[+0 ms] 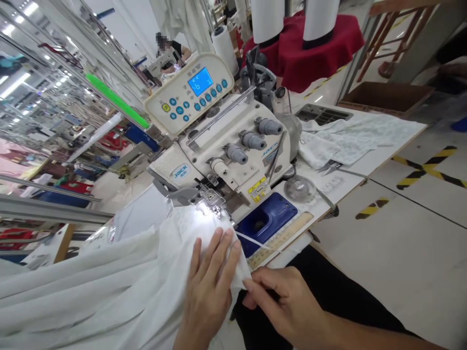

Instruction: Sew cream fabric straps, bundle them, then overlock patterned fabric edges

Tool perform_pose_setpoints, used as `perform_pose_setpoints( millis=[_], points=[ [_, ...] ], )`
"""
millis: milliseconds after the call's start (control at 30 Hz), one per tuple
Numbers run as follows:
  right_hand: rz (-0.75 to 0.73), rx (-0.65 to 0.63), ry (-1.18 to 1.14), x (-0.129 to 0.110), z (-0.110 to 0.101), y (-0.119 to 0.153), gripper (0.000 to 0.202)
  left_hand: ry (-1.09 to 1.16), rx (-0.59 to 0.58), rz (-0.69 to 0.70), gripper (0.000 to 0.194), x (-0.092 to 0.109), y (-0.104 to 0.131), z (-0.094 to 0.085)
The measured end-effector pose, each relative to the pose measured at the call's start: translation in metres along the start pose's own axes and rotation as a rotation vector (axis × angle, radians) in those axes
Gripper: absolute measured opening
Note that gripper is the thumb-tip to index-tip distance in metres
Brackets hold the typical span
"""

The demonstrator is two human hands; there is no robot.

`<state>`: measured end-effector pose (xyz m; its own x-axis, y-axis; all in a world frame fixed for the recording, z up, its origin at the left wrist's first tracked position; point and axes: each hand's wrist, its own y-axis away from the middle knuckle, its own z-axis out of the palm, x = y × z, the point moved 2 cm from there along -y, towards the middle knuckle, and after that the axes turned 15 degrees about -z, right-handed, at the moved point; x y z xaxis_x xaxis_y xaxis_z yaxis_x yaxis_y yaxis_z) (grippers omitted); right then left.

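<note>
White fabric [146,272] spreads over the left side and runs up to the lit needle area of a white sewing machine [233,146]. My left hand [211,282] lies flat on the cloth just below the presser foot, fingers extended and slightly apart. At the fabric's right edge, my right hand [280,296] pinches the cloth between thumb and fingers. A narrow white strip [257,240] trails from near the needle area across the blue plate [272,218]. The control panel [191,92] has a lit blue screen.
Scissors [331,167] and pale patterned cloth [343,141] lie on the table's right part, near a clear round dish [299,188]. Large white thread cones [268,19] stand behind on red cloth [310,63]. Another person [177,51] sits at a machine farther back.
</note>
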<state>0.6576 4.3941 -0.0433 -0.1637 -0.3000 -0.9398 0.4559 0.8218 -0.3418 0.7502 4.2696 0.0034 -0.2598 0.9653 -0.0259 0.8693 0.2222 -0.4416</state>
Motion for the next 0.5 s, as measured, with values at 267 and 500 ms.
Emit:
perform_pose_setpoints(
  millis=[267,500],
  points=[
    [0.010,0.108,0.008,0.005,-0.004,-0.044,0.034,0.040,0.071,-0.039,0.051,-0.020,0.000,0.002],
    [-0.025,0.201,0.172,0.012,-0.009,-0.079,0.047,0.045,0.080,-0.132,0.062,-0.028,-0.019,0.000]
  ],
)
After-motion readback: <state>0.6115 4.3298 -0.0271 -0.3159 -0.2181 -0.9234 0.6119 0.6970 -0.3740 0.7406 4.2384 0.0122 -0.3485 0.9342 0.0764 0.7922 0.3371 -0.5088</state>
